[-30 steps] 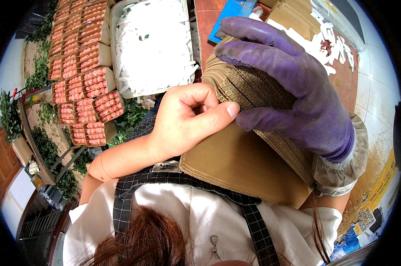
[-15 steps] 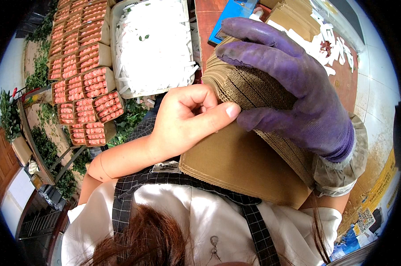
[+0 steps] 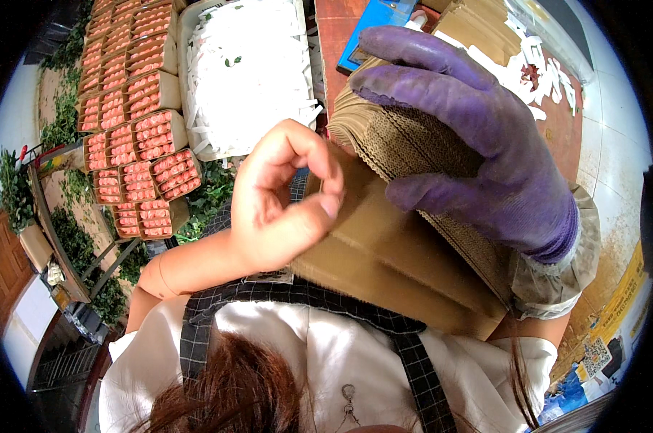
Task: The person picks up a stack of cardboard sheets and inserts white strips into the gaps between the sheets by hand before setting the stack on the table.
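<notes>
A thick stack of brown corrugated cardboard sheets [image 3: 420, 137] stands tilted against my front, its layered edges fanned at the top. My right hand [image 3: 478, 130], in a stained purple glove, clasps the stack with fingers over the far side and thumb on the near side. Bare, my left hand [image 3: 276, 195] is curled at the stack's left edge, thumb and forefinger tips almost together. They appear to pinch the edge of the nearest cardboard sheet [image 3: 384, 252], which is bent and slightly blurred; the exact contact is hard to see.
At far left, cardboard boxes [image 3: 153, 133] hold rows of pink rolled pieces. Beside them sits a white tub [image 3: 186, 94] heaped with white strips. A reddish table [image 3: 334, 43] carries a blue object [image 3: 373, 32], cardboard and loose white strips [image 3: 536, 58]. Green leaves [image 3: 211, 195] lie below the tub.
My left hand has moved left, away from the stack's layered edge, and turned upward. The nearest sheet has shifted and bent. My right hand has stayed in place.
</notes>
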`<action>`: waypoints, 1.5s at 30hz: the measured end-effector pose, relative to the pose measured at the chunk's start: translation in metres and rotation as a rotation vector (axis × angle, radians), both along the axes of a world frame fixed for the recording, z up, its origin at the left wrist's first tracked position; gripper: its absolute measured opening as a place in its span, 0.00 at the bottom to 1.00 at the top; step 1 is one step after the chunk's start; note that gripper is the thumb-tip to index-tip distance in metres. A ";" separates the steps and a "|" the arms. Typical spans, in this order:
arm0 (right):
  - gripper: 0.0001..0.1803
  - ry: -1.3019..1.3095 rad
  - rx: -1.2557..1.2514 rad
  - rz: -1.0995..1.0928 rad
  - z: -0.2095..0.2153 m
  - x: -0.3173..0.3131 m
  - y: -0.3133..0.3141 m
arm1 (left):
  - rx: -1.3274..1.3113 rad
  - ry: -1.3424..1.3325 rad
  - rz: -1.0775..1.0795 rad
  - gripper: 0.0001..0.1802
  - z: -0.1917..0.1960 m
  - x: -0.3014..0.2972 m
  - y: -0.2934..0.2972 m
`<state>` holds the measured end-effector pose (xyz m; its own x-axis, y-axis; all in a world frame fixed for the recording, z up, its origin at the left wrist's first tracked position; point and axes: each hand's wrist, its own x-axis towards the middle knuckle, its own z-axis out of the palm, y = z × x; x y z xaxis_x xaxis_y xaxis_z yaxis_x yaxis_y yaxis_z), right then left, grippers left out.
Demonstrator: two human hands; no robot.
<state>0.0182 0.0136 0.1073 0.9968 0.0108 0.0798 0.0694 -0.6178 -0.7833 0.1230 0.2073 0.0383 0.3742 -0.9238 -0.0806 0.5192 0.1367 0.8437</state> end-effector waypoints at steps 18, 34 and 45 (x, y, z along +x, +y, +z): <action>0.34 0.006 -0.034 0.002 0.003 0.000 -0.001 | -0.044 -0.201 0.032 0.13 0.002 0.003 -0.006; 0.33 0.026 -0.016 -0.014 0.003 0.000 0.000 | -0.005 -0.262 0.175 0.14 0.008 -0.002 -0.013; 0.33 0.020 0.005 -0.012 0.004 -0.001 0.001 | 0.194 -0.103 0.027 0.13 0.015 -0.002 -0.016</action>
